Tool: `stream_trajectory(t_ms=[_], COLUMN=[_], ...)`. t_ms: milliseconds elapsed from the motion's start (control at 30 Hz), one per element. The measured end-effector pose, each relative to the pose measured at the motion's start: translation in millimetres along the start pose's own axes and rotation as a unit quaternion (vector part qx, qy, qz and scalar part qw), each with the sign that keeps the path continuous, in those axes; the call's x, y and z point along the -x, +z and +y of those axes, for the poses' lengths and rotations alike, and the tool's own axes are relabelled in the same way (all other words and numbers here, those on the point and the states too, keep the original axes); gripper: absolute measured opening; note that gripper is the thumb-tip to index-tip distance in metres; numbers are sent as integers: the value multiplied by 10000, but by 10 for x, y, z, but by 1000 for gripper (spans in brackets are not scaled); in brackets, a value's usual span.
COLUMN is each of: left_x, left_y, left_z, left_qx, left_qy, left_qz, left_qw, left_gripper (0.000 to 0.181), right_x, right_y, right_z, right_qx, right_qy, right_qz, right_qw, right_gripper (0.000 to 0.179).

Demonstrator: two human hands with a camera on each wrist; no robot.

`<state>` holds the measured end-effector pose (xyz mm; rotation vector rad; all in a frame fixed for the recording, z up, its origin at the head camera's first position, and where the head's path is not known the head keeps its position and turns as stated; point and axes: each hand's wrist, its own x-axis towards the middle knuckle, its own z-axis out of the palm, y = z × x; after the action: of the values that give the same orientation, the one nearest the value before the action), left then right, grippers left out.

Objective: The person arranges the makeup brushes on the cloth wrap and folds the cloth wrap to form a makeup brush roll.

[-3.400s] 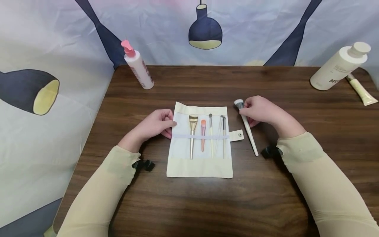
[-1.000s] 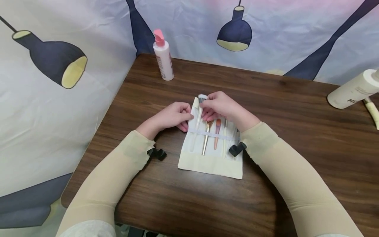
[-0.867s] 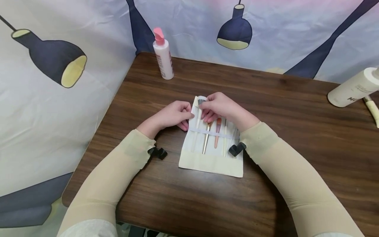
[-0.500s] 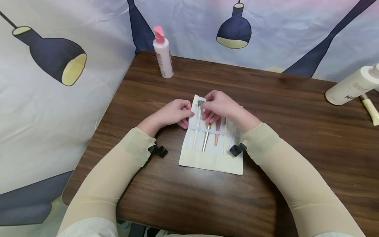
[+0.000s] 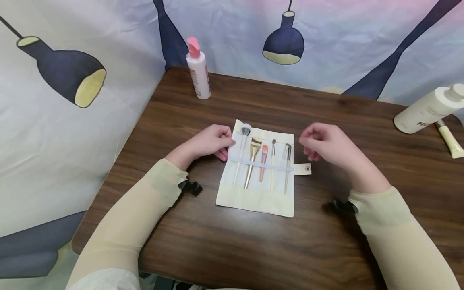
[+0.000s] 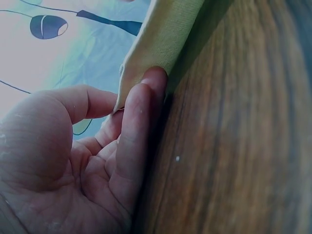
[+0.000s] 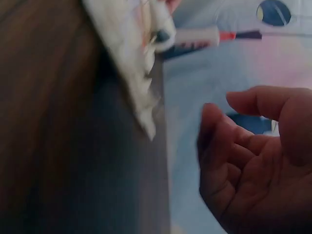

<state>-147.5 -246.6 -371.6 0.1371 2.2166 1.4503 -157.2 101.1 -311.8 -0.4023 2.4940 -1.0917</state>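
A cream fabric makeup brush roll (image 5: 255, 202) lies unrolled on the dark wood table. Under its elastic band, from left to right, sit a white-handled brush (image 5: 241, 147) with a fluffy head, a flat gold brush (image 5: 255, 147), a pink brush (image 5: 263, 161) with orange bristles, and several thin brushes (image 5: 273, 163). My left hand (image 5: 214, 141) pinches the roll's left edge; in the left wrist view the thumb and fingers (image 6: 134, 112) are on either side of the cloth. To the right of the roll, my right hand (image 5: 326, 145) hovers with loosely bent fingers and holds nothing.
A snap tab (image 5: 303, 169) sticks out from the roll's right side. A white pump bottle (image 5: 199, 76) with a pink top stands at the back left. Toward the back right are a larger white bottle (image 5: 425, 110) and a cream tube (image 5: 449, 139). A printed cloth (image 5: 224, 44) hangs behind the table.
My right hand carried the white-handled brush from the roll's right to its left end, slid it under the band, let go and moved back right. My left hand stays at the left edge.
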Motion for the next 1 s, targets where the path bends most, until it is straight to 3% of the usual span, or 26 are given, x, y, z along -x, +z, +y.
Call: stream_trajectory(t_ms=[200,367,467,633,767,867,1000], left_x=[97,187,213,233,239,213,177], left_y=[-100,-150,-177,-180,-185,-172,-84], left_z=[-57,-130,-127,-94,-75,-52,-16], left_qx=[25,19,77,302,284,205,52], left_qy=[95,-84,-50,-2,-62,-141,-241], left_qz=[128,155,205,96,-17,160,585], left_qw=[9999,9998,9997,9995,9996,9996,9980], left_gripper=[18,18,15,33,33,26,18], right_x=[93,104,104,101,77,47,30], right_y=[121,307,336,269,202,155,129], right_z=[253,199,141,145,176,186,216], right_qx=[597,802,941,691,-86,-418,-452], right_qy=[-44,-129,-146,-123,-49,-31,66], right_qz=[-548,-1367,-1582,-1659,-1538,-1324,-1178], right_qw=[9967,9873,9828,9837,9880,9903,9920], right_gripper=[26,28,27,21,16,20,25])
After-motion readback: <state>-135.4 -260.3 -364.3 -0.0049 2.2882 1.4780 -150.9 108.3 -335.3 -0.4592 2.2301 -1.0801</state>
